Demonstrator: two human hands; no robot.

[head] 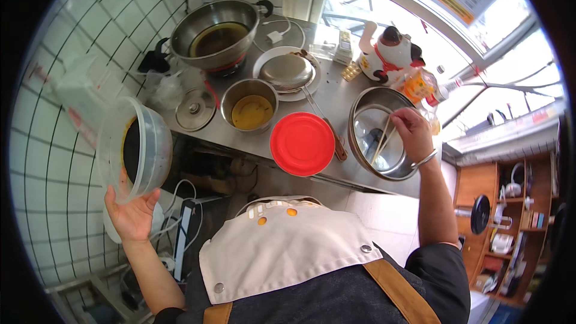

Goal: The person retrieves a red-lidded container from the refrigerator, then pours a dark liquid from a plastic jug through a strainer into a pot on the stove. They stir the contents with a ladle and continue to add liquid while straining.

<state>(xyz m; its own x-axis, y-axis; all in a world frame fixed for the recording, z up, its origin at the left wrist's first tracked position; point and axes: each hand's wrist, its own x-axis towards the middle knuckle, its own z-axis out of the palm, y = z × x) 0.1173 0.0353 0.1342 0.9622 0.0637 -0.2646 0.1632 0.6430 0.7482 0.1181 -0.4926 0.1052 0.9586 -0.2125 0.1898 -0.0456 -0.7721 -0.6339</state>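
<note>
My left hand (pixel 135 210) grips the lower rim of a translucent plastic tub (pixel 155 148), which is tilted on its side to the left of the counter. Dark brown or black contents (pixel 131 148) with a yellowish edge show inside it. Over a round stainless steel basin (pixel 357 144) at the counter's right, my right hand (pixel 411 128) pinches a pair of wooden chopsticks (pixel 381 144). Their tips reach down into the basin. A dark patch (pixel 373 138) shows in its shiny interior; what it is, I cannot tell. Between my hands, a round red lid or dish (pixel 302 144) sits at the counter's front edge.
Behind stand a pot of yellowish liquid (pixel 252 112) and a two-handled wok (pixel 180 38) on a burner. A mesh strainer (pixel 287 73) rests on a white plate (pixel 258 65), its handle pointing towards me. A metal lid (pixel 195 119), a lucky cat figure (pixel 391 56) and bottles (pixel 420 86) stand around.
</note>
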